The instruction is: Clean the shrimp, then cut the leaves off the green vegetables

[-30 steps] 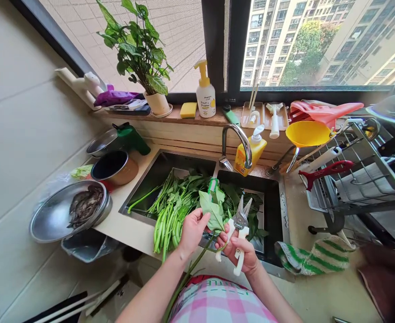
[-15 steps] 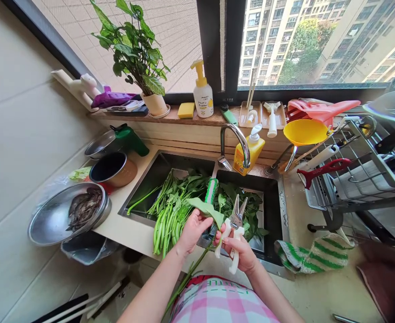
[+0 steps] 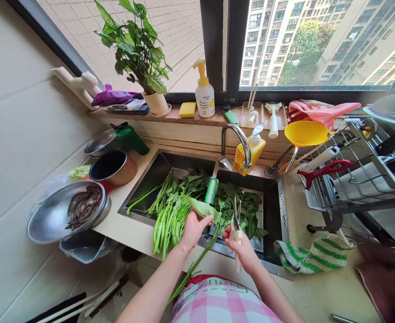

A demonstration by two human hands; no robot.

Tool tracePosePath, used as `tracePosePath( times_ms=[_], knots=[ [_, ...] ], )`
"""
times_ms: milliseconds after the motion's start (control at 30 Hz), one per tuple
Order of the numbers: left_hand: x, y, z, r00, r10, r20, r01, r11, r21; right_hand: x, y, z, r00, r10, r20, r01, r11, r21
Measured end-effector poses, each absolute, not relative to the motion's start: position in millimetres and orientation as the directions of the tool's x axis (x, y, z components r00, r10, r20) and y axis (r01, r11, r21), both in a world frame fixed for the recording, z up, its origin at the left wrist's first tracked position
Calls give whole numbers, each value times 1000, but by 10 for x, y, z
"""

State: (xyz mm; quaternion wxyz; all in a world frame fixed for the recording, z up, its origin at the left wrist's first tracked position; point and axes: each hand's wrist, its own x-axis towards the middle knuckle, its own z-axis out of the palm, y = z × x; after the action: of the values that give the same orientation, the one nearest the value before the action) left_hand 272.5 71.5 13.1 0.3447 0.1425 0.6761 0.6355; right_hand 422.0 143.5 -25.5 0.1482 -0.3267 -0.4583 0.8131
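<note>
Head view, items by size.

1. Surface (image 3: pixel 133 235), pale, around a dark two-basin sink (image 3: pixel 273 202).

2. Stem bundle (image 3: pixel 166 229), green, in the left basin; cut ends hang over the basin's front edge onto the surface.

3. Loose leaves (image 3: pixel 251 220), dark green, spread in the right basin, reaching toward its front edge.

4. Loose stem (image 3: pixel 197 262), single, slender. Long axis slants from the gap between the two hands, at the sink's front edge, down and leftward past the surface's front edge toward the checked apron (image 3: pixel 224 305). Upper end lies just right of the left thumb and just left of the right fingertips; both hands are near, and which is nearer cannot be told with certainty.

5. Left hand (image 3: pixel 192 231), over the sink's front edge beside the bundle. Thumb and fingers closed in a pinch on a leaf.

6. Right hand (image 3: pixel 242 249), over the right basin's front edge. Fingers curled around the shears' handles; contact between fingertips and stem cannot be told.

7. Shears (image 3: pixel 238 226), white-handled, blades upward toward the sink's back edge, seen nearly edge-on, narrow gap between tips.

8. Leaf (image 3: pixel 204 208), broad, pale underside, near the stem's upper end.
</note>
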Motion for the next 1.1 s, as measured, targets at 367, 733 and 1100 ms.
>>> tracePosePath(
  times_ms=[367,733,1100],
  knots=[
    [2609,861,163,-713,659,-239,-217,116,969,4774,1492,-287,-745,556,-367,616,365,-698],
    [2678,944,131,-687,685,-241,-195,145,970,4616,1413,-273,-719,592,-364,685,515,-516],
    [2286,195,313,-865,482,-140,-177,-32,984,4831,1522,-507,-677,548,-491,734,460,-499]
  ],
)
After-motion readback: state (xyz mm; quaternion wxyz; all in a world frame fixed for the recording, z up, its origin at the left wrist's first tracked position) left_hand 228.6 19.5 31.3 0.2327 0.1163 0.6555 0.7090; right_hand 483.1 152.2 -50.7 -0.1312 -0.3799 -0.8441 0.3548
